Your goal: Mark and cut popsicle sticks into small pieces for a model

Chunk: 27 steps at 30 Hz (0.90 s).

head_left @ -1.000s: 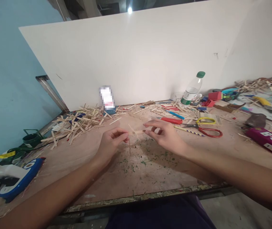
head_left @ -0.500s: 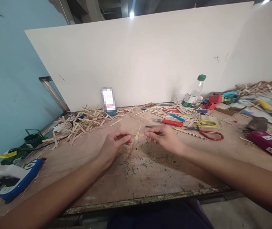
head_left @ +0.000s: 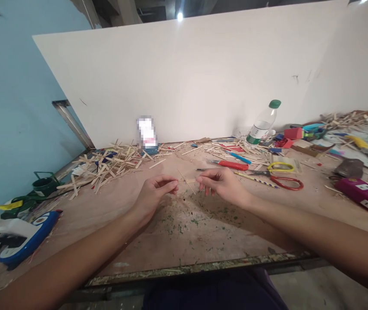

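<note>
Between my two hands, just above the tabletop, is a small piece made of thin wooden sticks [head_left: 187, 182], one strip slanting across a level one. My left hand [head_left: 158, 191] is closed in a pinch at its left end. On the other side my right hand [head_left: 216, 183] pinches the right end between thumb and forefinger. How the sticks are joined is too small to make out. Green crumbs [head_left: 184, 219] are scattered on the wooden table [head_left: 132, 249] beneath. Close by on the right lie scissors [head_left: 268, 173] and a red utility knife [head_left: 232, 165].
A heap of wooden sticks [head_left: 113, 165] lies at the back left beside a lit phone [head_left: 147, 132]. A plastic bottle [head_left: 261, 125] stands at the back right, near a blue pen [head_left: 239, 157] and a patterned pencil [head_left: 257, 179]. Power strips [head_left: 32, 241] flank both sides.
The crossing stick has turned: it leaned up to the right and now slants down to the right. Both hands stay in nearly the same place, still pinching.
</note>
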Available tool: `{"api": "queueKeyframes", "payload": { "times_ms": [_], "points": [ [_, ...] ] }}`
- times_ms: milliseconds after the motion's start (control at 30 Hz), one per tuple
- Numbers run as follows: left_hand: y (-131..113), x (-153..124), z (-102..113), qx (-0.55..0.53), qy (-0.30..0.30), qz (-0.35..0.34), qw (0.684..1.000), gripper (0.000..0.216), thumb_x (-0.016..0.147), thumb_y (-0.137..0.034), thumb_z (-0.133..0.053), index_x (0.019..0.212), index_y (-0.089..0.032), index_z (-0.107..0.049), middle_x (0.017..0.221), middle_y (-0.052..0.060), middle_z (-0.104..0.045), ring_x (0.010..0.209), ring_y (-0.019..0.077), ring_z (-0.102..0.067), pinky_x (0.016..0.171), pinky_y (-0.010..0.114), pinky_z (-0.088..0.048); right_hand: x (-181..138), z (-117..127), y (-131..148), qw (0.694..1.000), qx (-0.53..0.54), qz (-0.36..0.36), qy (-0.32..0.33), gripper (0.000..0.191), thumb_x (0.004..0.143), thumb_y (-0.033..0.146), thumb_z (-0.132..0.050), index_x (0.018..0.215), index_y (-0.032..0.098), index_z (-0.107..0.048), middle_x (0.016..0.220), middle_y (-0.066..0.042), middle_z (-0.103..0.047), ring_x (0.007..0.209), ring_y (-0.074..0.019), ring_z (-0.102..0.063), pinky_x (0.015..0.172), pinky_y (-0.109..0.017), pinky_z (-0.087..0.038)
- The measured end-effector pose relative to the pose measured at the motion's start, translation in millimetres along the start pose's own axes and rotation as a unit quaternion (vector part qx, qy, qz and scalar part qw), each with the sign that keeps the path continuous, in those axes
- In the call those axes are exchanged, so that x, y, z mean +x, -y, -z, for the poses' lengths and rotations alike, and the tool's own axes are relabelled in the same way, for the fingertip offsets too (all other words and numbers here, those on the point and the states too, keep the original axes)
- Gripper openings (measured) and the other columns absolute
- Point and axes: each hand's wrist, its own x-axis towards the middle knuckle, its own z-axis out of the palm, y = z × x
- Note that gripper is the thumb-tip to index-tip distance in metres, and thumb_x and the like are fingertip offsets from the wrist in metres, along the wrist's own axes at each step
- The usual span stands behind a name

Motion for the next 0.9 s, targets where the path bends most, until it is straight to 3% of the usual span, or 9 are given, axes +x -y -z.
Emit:
{"api": "queueKeyframes", "payload": {
  "times_ms": [67,167,267,500,600,767,900],
  "points": [
    [0.4,0.0,0.5,-0.001,0.002,0.0,1.0,0.033,0.066,-0.042,-0.092,0.085,-0.017,-0.081,0.074,0.003,-0.074,0.07,0.016,-0.066,0.072,0.028,-0.054,0.8,0.3,-0.4,1.0,0.011,-0.009,0.005,0.041,0.09,0.051,-0.07,0.069,0.016,-0.068,0.065,-0.003,-0.068,0.053,-0.0126,-0.059,0.048,-0.024,-0.047],
    [0.8,-0.1,1.2,0.001,0.003,0.0,1.0,0.033,0.067,-0.042,-0.092,0.085,-0.017,-0.081,0.074,0.002,-0.074,0.07,0.0151,-0.066,0.072,0.027,-0.054,1.7,-0.4,-1.2,0.998,0.041,-0.038,-0.002,0.03,0.082,0.045,-0.078,0.087,0.015,-0.075,0.073,-0.004,-0.073,0.055,-0.014,-0.061,0.047,-0.025,-0.048],
    [1.9,0.0,1.5,0.002,0.002,-0.006,1.0,0.031,0.069,-0.042,-0.091,0.085,-0.018,-0.081,0.075,0.002,-0.075,0.071,0.0145,-0.066,0.073,0.026,-0.053,1.4,-1.7,-0.8,0.998,0.039,-0.051,-0.015,0.032,0.074,0.036,-0.084,0.098,0.015,-0.078,0.07,-0.003,-0.072,0.056,-0.0148,-0.061,0.046,-0.024,-0.047],
    [2.1,0.3,1.2,0.014,0.002,-0.014,1.0,0.033,0.069,-0.043,-0.089,0.087,-0.017,-0.08,0.079,0.004,-0.077,0.076,0.0193,-0.072,0.079,0.032,-0.057,0.6,-1.6,0.2,1.0,0.001,-0.021,-0.016,0.024,0.077,0.036,-0.078,0.088,0.014,-0.079,0.064,-0.002,-0.068,0.054,-0.0131,-0.057,0.046,-0.024,-0.044],
    [2.1,-0.4,1.3,0.04,0.015,-0.006,0.999,0.035,0.07,-0.046,-0.087,0.087,-0.017,-0.078,0.079,0.006,-0.079,0.075,0.0218,-0.074,0.079,0.035,-0.059,2.4,-0.2,-1.3,0.999,0.024,-0.026,-0.016,0.03,0.077,0.04,-0.077,0.09,0.013,-0.079,0.063,-0.002,-0.067,0.055,-0.0139,-0.058,0.046,-0.024,-0.046],
    [2.7,-0.9,-0.8,0.111,0.039,-0.015,0.993,0.032,0.071,-0.047,-0.083,0.083,-0.018,-0.077,0.08,0.007,-0.079,0.076,0.0244,-0.074,0.079,0.037,-0.058,4.6,1.3,-3.8,0.999,0.038,-0.032,-0.009,0.032,0.077,0.044,-0.077,0.085,0.013,-0.076,0.069,-0.004,-0.069,0.06,-0.0149,-0.062,0.048,-0.024,-0.049],
    [3.4,1.0,-4.1,0.202,0.047,-0.041,0.977,0.023,0.074,-0.041,-0.078,0.082,-0.019,-0.08,0.084,0.005,-0.079,0.074,0.0216,-0.068,0.071,0.031,-0.051,7.2,2.4,-6.9,0.999,-0.016,-0.038,-0.004,0.025,0.082,0.039,-0.067,0.08,0.015,-0.073,0.072,-0.004,-0.07,0.059,-0.0138,-0.061,0.048,-0.024,-0.048]
  ]
}}
